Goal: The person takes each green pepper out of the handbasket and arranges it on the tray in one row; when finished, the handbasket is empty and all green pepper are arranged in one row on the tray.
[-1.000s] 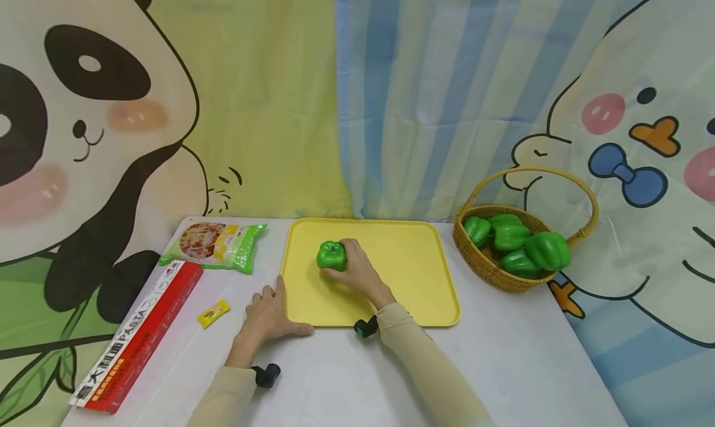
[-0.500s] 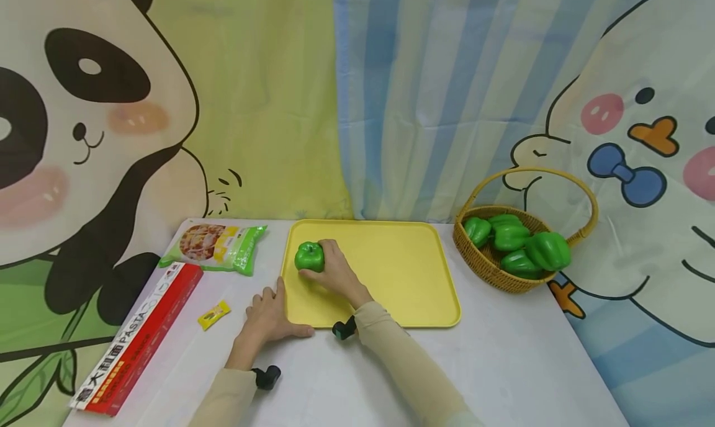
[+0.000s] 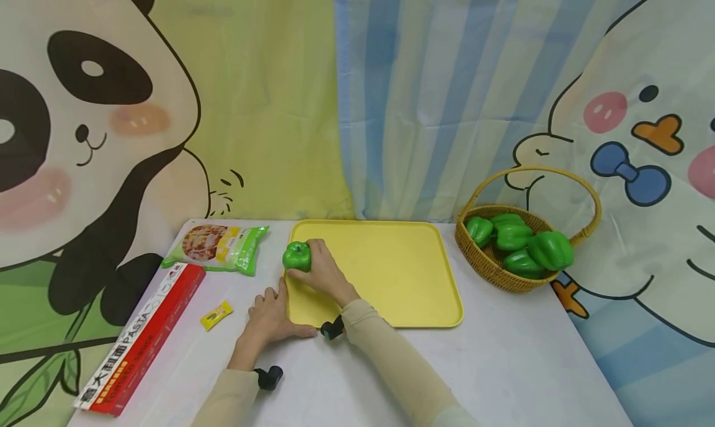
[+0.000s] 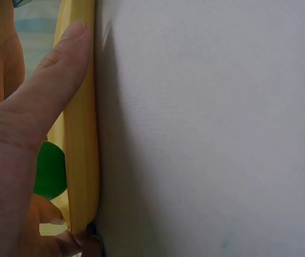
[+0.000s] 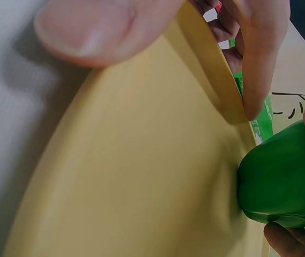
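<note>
Where the beige sleeves [image 3: 226,402] end, a small black camera [image 3: 269,377] sits on each wrist. Along the left side of the white table [image 3: 503,365], a red and white box [image 3: 139,340] marked PASTA lies slantwise. The left hand [image 3: 270,315] rests at the near left corner of the yellow tray [image 3: 391,278], thumb out along the near edge, index finger spread away from it onto the left edge. A small yellow packet [image 3: 216,315] lies between that hand and the box. Beyond, the right hand [image 3: 326,272] pinches a green pepper [image 3: 296,257] between thumb and fingers, its stem showing from above. That pepper is at the tray's left edge, about midway along; whether it touches the tray I cannot tell. Just right of the tray stands a wicker basket [image 3: 486,269] of more peppers [image 3: 512,236], its handle up. On the far left lies a green bag [image 3: 218,247]. Behind the table hangs cloth [image 3: 441,104], with a panda [image 3: 117,123] left and a white bird [image 3: 659,228] right.
</note>
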Demonstrator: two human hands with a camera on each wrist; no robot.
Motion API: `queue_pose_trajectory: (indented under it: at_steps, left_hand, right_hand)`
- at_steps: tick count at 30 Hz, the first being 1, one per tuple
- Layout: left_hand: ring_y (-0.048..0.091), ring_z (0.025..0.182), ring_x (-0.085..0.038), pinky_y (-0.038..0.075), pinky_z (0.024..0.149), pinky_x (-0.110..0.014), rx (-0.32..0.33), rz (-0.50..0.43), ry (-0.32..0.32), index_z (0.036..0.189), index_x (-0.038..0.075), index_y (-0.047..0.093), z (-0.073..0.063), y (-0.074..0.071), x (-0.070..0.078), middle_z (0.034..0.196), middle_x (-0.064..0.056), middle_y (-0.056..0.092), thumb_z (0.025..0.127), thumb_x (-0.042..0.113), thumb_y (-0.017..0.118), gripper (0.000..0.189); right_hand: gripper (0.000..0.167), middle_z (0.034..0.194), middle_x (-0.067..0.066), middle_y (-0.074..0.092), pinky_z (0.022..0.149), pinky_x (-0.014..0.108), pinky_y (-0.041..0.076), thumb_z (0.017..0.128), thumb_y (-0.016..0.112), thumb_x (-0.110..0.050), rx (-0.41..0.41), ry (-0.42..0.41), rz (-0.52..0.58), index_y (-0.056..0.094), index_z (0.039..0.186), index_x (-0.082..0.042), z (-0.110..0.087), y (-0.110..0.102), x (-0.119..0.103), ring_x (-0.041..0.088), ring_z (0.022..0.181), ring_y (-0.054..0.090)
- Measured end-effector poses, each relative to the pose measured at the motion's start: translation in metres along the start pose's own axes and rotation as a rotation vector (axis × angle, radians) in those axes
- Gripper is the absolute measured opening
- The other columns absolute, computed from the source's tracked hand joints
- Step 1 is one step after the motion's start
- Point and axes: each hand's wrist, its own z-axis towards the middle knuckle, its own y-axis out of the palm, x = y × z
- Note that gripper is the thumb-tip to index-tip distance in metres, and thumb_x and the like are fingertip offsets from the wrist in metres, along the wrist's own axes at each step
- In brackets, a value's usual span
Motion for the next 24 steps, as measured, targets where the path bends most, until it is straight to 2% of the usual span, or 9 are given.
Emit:
queue_pose_trajectory:
  at_steps: [18, 24]
  left_hand:
    - [0.046, 0.099, -0.038, 0.043, 0.084, -0.059, -0.006, 0.005, -0.002, 0.160, -0.002, 0.010, 0.000, -0.001, 0.002, 0.112, -0.022, 0.048, 0.050, 0.087, 0.077, 0.156]
    - [0.046, 0.098, -0.038, 0.043, 0.085, -0.062, -0.003, 0.012, -0.002, 0.160, -0.002, 0.011, 0.000, 0.000, 0.001, 0.113, -0.023, 0.048, 0.049, 0.089, 0.075, 0.157]
  right_hand:
    - [0.078, 0.140, 0.010, 0.046, 0.094, 0.033, 0.053, 0.091, 0.070, -0.052, -0.028, 0.010, -0.009, 0.036, 0.146, -0.009, 0.003, 0.003, -0.014, 0.018, 0.113, 0.056]
    - [0.078, 0.140, 0.010, 0.045, 0.094, 0.032, 0.053, 0.090, 0.070, -0.052, -0.037, 0.022, -0.032, 0.036, 0.146, -0.009, 0.004, 0.005, -0.017, 0.017, 0.113, 0.056]
